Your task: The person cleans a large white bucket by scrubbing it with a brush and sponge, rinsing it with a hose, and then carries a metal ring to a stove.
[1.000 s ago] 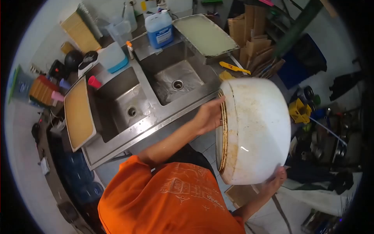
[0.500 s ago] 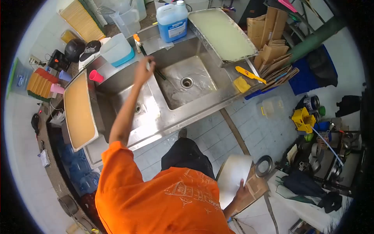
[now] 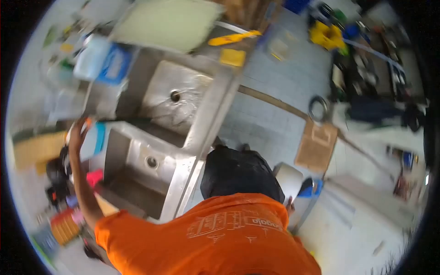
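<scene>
My left hand (image 3: 79, 130) reaches to the back of the sink, its fingers closed around the orange tap handle (image 3: 89, 122), somewhat blurred. Close by stand a tub of blue liquid (image 3: 99, 137) and a blue-labelled jug (image 3: 103, 62). The steel double sink (image 3: 195, 133) has two basins, with wet patches in the far one. Low at my right side, my right hand (image 3: 290, 206) grips the edge of a pale, smooth flat panel (image 3: 288, 179); most of that hand is hidden behind my orange shirt.
A tray of pale green stuff (image 3: 169, 23) rests across the sink's far end. Beside it lie a yellow-handled tool (image 3: 233, 38) and a yellow sponge (image 3: 232, 57). A red cup (image 3: 95, 177) stands by the near basin. Cardboard (image 3: 316, 146) and a metal ring (image 3: 318, 109) are to the right.
My view has swung round, so the sink appears turned. My left hand has gone from beside the tap up to its orange handle. The pale panel stays in my right hand, lower beside my body.
</scene>
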